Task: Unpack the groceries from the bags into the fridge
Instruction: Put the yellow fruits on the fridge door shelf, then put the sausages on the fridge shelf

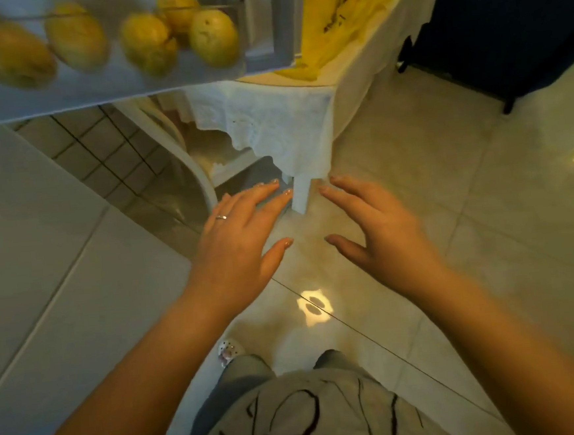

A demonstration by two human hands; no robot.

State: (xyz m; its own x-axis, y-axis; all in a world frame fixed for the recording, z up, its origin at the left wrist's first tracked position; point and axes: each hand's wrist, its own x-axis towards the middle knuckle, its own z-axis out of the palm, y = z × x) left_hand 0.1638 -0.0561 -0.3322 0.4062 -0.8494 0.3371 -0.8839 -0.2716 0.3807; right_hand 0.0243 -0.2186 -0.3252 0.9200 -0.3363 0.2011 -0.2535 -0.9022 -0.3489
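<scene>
Several yellow fruits (148,46) lie in a white fridge door shelf (104,97) at the top left. A yellow plastic bag (335,18) rests on the table with a white tablecloth (281,125) at the top centre. My left hand (239,234), with a ring on one finger, hovers over the floor below the shelf, fingers spread and holding nothing. My right hand (379,223) is held beside it, also spread and holding nothing. Both hands are well below the bag and the fruits.
A white fridge body (23,238) fills the left side. A white chair (193,176) stands under the table. A dark blue piece of furniture (510,21) is at the top right. The floor is pale glossy tile (466,203). My feet and grey shirt show at the bottom.
</scene>
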